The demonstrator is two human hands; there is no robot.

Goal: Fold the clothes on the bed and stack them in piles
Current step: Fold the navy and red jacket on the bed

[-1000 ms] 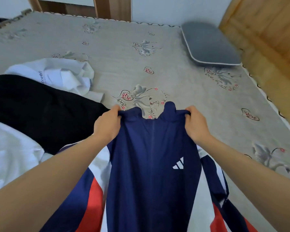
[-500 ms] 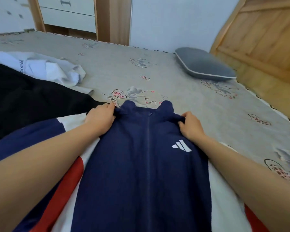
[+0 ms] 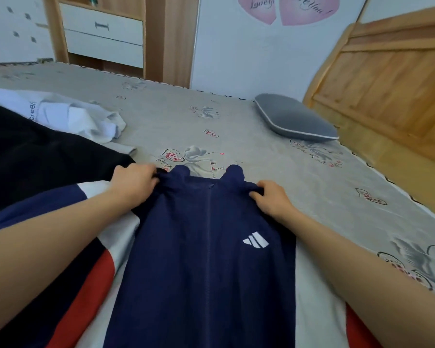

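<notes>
Navy jacket (image 3: 206,259) spread front-up on the bed (image 3: 236,126), left hand (image 3: 133,183) and right hand (image 3: 270,199) gripping its shoulders; black garment (image 3: 43,162) and white garment (image 3: 68,114) beside it, unfolded, no piles yet

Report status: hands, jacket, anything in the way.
Left hand and right hand grip the navy jacket at its shoulders. Jacket flat, front up. Black garment alongside, left.

Bright, even daylight; edges bowed, perhaps slightly soft
</notes>
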